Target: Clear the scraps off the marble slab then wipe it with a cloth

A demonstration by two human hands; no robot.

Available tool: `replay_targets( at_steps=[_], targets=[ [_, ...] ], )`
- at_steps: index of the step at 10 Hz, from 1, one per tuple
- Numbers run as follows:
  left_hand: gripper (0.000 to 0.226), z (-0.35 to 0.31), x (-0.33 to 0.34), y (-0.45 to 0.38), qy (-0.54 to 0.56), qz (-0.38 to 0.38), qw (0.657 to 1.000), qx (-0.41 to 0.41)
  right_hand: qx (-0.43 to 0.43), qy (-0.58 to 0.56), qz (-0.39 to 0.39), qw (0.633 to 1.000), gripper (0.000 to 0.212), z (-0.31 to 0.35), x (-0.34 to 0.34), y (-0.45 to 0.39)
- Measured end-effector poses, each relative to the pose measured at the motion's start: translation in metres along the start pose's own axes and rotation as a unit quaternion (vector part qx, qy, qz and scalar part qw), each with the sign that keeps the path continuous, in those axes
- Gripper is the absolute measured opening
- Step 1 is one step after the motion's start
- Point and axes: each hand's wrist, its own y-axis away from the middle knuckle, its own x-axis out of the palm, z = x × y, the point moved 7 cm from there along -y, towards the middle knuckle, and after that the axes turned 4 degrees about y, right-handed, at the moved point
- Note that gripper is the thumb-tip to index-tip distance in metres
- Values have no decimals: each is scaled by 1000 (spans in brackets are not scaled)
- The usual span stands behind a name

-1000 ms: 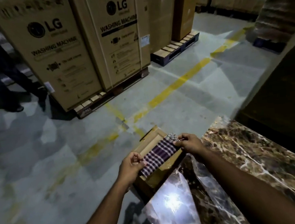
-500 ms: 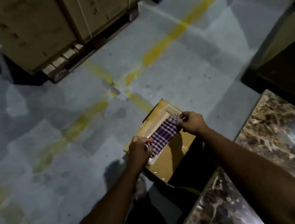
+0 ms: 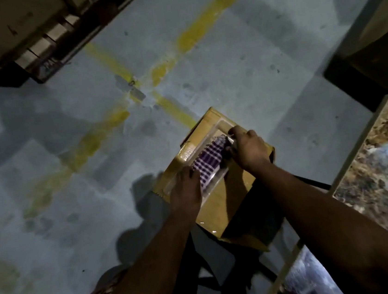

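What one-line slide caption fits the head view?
Both hands, left and right, hold a checked cloth over a cardboard box beside the marble slab.

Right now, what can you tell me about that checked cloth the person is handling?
The checked cloth is purple and white, soft woven fabric as it looks, folded into a narrow strip. It lies slantwise over the top of a brown cardboard box standing on the grey floor, beside the marble slab. The left hand holds its nearer end and the right hand grips its farther, bunched end. It is not on the slab.
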Motion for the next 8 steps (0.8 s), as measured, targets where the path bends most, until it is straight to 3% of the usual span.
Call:
replay_targets(
  at_steps=[1, 2, 3, 4, 6, 7, 8],
  targets=[
    [40, -16, -9, 5, -48, -36, 995, 74, -80, 56, 4, 995, 40, 10, 0, 12],
    [33, -25, 1, 9, -66, 12, 993, 99, -164, 138, 63, 975, 38, 24, 16, 17],
    [51, -8, 22, 8, -86, 63, 993, 56, -189, 206, 138, 950, 60, 31, 41, 14],
    [62, 6, 33, 5, -81, 75, 993, 36, -170, 243, 182, 938, 69, 30, 59, 10],
    [62, -20, -4, 9, -82, 46, 990, 108, -153, 183, 153, 959, 70, 36, 37, 30],
    [60, -40, -36, 12, -95, 59, 989, 95, -145, 147, 118, 971, 66, 42, -3, 62],
    [60, -74, -76, 24, -112, 9, 984, 141, -145, 116, 64, 980, 65, 46, -46, 104]
  ],
)
